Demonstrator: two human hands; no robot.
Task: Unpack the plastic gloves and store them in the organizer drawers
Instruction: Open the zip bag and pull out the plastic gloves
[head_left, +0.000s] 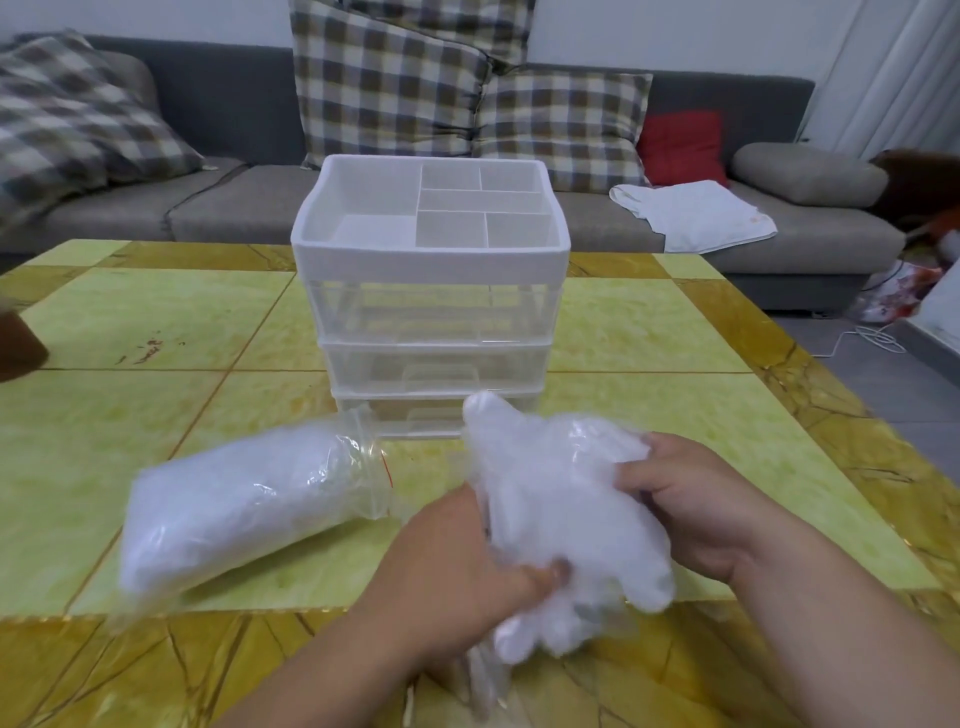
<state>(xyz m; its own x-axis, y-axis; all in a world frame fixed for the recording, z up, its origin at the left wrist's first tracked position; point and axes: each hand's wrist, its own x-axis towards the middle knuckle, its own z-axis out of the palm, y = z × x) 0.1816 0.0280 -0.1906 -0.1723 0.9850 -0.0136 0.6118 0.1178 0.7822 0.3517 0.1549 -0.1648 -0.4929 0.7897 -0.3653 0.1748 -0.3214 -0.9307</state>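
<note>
Now glove bundle between left fingers and right fingers, both curled gripping it.

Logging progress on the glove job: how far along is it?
Done: nothing stored; the drawers of the organizer look empty. In hand: the left hand and right hand both grip one bundle of gloves. Left: putting these in a drawer, then the second full bag lying on the table.

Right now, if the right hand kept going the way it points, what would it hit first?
The bundle of plastic gloves, which the right hand is gripping. Past that, probably the lower drawers of the organizer, though depth is hard to judge from one view.
</note>
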